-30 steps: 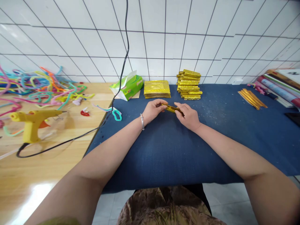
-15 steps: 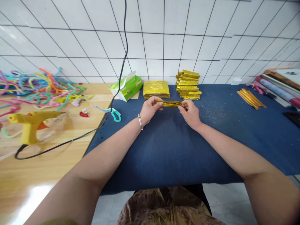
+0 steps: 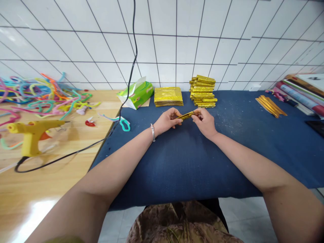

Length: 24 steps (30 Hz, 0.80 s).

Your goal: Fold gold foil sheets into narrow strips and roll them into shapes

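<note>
Between my hands is a narrow folded strip of gold foil paper (image 3: 186, 116), tilted up to the right, above the dark blue cloth (image 3: 174, 165). My left hand (image 3: 168, 119), with a silver bangle at the wrist, pinches its left end. The right end is pinched by the thumb and fingers of my right hand (image 3: 204, 120). Behind my hands lies a flat stack of gold foil sheets (image 3: 168, 97). To the right of that stack rises a pile of folded gold strips (image 3: 203, 91).
A green tissue pack (image 3: 139, 95) stands behind on the left. A black cable (image 3: 128, 84) hangs down to a yellow glue gun (image 3: 32, 135) on the wooden table. Colourful pipe cleaners (image 3: 45, 94) lie beyond it. At right are orange-gold strips (image 3: 271, 106) and piled books (image 3: 301, 91).
The gold foil strip has gone from nearly level to tilted, its left end lower. My left hand has moved right and slightly down, closer to my right hand.
</note>
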Each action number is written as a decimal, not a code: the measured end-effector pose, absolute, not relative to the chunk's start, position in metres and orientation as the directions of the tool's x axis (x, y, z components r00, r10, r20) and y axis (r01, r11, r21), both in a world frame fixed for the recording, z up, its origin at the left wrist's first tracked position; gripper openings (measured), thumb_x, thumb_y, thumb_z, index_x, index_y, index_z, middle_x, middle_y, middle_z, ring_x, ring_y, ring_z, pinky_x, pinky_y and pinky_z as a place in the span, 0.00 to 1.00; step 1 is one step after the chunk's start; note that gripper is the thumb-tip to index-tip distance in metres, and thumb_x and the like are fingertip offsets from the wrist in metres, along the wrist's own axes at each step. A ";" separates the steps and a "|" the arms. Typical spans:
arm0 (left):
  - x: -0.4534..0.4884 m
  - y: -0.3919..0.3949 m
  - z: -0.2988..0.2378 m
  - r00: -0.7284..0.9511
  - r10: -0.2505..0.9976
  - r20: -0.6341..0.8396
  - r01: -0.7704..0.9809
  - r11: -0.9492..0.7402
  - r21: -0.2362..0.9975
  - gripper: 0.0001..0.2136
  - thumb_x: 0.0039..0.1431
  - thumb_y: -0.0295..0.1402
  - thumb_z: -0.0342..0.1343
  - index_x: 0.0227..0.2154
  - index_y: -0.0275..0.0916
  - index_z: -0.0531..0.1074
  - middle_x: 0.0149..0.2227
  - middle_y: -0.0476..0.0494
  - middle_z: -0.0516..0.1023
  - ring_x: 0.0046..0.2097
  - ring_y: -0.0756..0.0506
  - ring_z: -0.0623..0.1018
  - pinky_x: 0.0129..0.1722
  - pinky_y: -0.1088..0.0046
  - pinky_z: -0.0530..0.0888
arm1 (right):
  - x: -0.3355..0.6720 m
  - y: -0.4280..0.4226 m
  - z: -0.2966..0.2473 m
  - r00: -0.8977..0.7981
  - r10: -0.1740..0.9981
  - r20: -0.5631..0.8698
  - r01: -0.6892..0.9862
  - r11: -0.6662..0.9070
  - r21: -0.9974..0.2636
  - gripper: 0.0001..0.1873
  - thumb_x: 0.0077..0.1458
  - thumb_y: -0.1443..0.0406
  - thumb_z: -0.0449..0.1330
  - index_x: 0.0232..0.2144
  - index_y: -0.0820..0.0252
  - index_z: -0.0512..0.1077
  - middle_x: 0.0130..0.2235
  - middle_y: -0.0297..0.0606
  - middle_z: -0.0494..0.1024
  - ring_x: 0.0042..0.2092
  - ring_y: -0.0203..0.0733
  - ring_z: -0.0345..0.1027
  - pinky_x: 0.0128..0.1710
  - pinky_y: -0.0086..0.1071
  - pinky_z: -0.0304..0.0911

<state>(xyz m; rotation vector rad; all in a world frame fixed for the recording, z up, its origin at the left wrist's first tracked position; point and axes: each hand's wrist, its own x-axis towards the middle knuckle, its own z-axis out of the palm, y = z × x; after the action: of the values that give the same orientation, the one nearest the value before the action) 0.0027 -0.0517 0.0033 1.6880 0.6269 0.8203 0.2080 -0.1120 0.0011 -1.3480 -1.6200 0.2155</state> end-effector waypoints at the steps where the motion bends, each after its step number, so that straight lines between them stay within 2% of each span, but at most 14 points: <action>1: 0.004 -0.054 0.004 0.622 0.757 0.202 0.005 -0.262 0.965 0.12 0.52 0.33 0.61 0.35 0.38 0.63 0.28 0.50 0.73 0.28 0.53 0.75 0.21 0.83 0.67 | 0.207 -0.113 0.002 0.087 0.828 0.554 0.657 0.370 -0.657 0.09 0.54 0.61 0.56 0.39 0.56 0.68 0.35 0.34 0.74 0.34 0.37 0.68 0.38 0.35 0.67; 5: 0.011 -0.061 0.005 0.601 0.758 0.253 -0.015 -0.306 0.952 0.12 0.53 0.33 0.61 0.33 0.38 0.61 0.28 0.53 0.70 0.23 0.58 0.69 0.22 0.82 0.66 | 0.206 -0.114 0.004 0.075 0.834 0.546 0.672 0.363 -0.646 0.08 0.53 0.61 0.57 0.36 0.56 0.68 0.34 0.34 0.74 0.33 0.37 0.68 0.37 0.34 0.66; 11: 0.010 -0.063 0.004 0.569 0.754 0.328 0.035 -0.420 0.907 0.11 0.60 0.41 0.53 0.34 0.38 0.64 0.27 0.53 0.67 0.24 0.56 0.68 0.24 0.80 0.64 | 0.205 -0.115 0.002 0.110 0.851 0.514 0.625 0.343 -0.701 0.10 0.53 0.58 0.57 0.36 0.56 0.68 0.33 0.33 0.74 0.31 0.35 0.67 0.34 0.33 0.66; 18: 0.007 -0.064 0.006 0.516 0.791 0.330 0.107 -0.441 0.891 0.10 0.61 0.41 0.51 0.33 0.39 0.64 0.24 0.53 0.67 0.23 0.55 0.67 0.24 0.79 0.63 | 0.204 -0.112 -0.001 0.101 0.894 0.437 0.467 0.345 -0.814 0.12 0.53 0.58 0.57 0.39 0.56 0.68 0.34 0.33 0.74 0.32 0.35 0.69 0.32 0.31 0.67; 24: 0.008 -0.064 0.004 0.486 0.811 0.326 0.120 -0.431 0.894 0.11 0.62 0.42 0.50 0.34 0.39 0.64 0.24 0.53 0.66 0.23 0.55 0.68 0.24 0.79 0.63 | 0.204 -0.110 -0.002 0.096 0.940 0.328 0.284 0.290 -0.914 0.17 0.51 0.56 0.60 0.42 0.56 0.67 0.35 0.34 0.73 0.32 0.35 0.71 0.24 0.28 0.66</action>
<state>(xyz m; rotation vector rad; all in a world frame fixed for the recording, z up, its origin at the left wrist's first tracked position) 0.0084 -0.0644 0.0038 1.8582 0.7776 0.9953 0.2044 -0.1099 -0.0023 -1.2171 -1.4249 0.7293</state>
